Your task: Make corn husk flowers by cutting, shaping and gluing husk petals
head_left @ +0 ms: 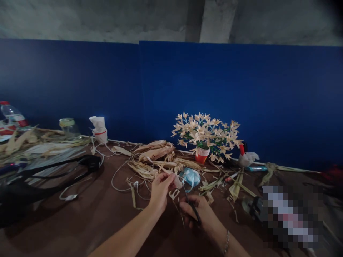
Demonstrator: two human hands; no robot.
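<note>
Between the thumb and fingers of my left hand (pixel 161 187) is a pale piece of dried corn husk (pixel 178 182). My right hand (pixel 199 210) grips a pair of scissors (pixel 194 210) with dark handles, its blades pointing up close to the husk. Whether the blades touch the husk I cannot tell. Just beyond my hands lies a bundle of light blue ribbon (pixel 192 177). Dried corn husks (pixel 155 151) are heaped behind my left hand. Farther back stands a red paper cup (pixel 202 155) holding a bunch of cream husk flowers (pixel 205 132).
A white cable (pixel 114 182) loops across the brown table (pixel 112 221) at left. Black straps (pixel 53 178), a glass jar (pixel 70 129), a white cup (pixel 100 135) and a plastic bottle (pixel 14 113) are farther left. A teal tube (pixel 257 169) lies at right. A blue partition (pixel 227 82) stands behind.
</note>
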